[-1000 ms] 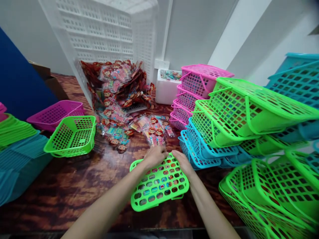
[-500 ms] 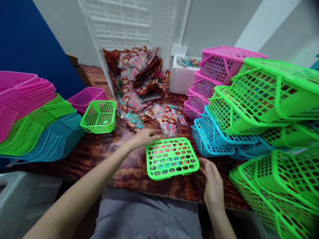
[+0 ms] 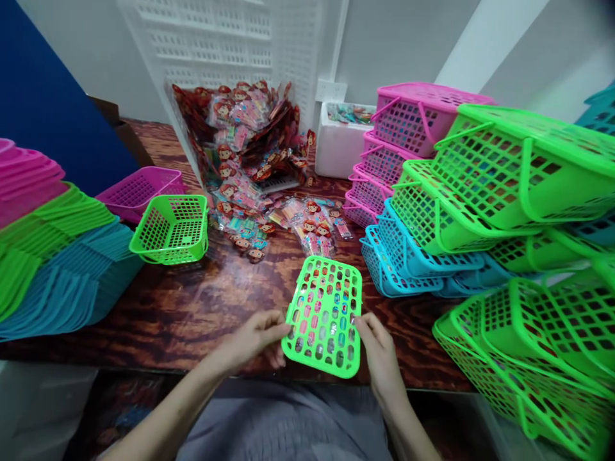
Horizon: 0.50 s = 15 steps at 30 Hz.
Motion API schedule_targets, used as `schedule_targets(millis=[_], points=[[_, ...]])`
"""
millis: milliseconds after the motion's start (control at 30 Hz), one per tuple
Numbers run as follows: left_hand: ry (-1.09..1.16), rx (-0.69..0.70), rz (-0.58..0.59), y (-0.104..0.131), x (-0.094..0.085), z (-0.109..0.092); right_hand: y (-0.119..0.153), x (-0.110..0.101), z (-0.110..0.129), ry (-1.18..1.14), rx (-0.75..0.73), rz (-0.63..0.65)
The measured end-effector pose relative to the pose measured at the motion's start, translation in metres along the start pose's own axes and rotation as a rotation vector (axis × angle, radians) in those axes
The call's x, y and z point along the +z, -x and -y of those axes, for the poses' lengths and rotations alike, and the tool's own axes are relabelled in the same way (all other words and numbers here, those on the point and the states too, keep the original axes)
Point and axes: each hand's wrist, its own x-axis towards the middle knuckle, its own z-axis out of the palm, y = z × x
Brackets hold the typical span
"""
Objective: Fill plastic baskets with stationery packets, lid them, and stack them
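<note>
A green plastic basket (image 3: pixel 329 317) with a slotted lid lies on the wooden table in front of me, its long side pointing away from me. Colourful packets show through the slots. My left hand (image 3: pixel 264 334) grips its left edge, thumb on the rim and fingers lower at the side. On the opposite edge my right hand (image 3: pixel 378 339) holds on with the thumb at the lid; its other fingers are partly hidden. Just beyond the basket lie flat packets with red-haired cartoon figures (image 3: pixel 314 230).
An open green basket (image 3: pixel 173 229) and a pink one (image 3: pixel 141 192) stand left, beside nested pink, green and blue baskets (image 3: pixel 72 256). A white crate (image 3: pixel 221 41) spills packets at the back, near a white foam box (image 3: pixel 339 150). Lidded baskets (image 3: pixel 519 166) pile up on the right.
The lidded green basket has been turned about a quarter and sits closer to me. My left hand has moved from its far left corner to its left edge; my right hand now grips the right edge.
</note>
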Motion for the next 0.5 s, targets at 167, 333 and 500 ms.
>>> schedule_targets(millis=[167, 333, 500], points=[[0.138, 0.121, -0.138, 0.0, 0.017, 0.022, -0.005, 0.002, 0.002, -0.002, 0.016, 0.042], [0.24, 0.113, -0.185, 0.001, 0.028, 0.024, -0.008, 0.009, -0.005, -0.014, 0.02, -0.034], [0.169, 0.119, -0.184, 0.005, 0.024, 0.026, -0.003, 0.006, -0.001, 0.233, -0.151, -0.143]])
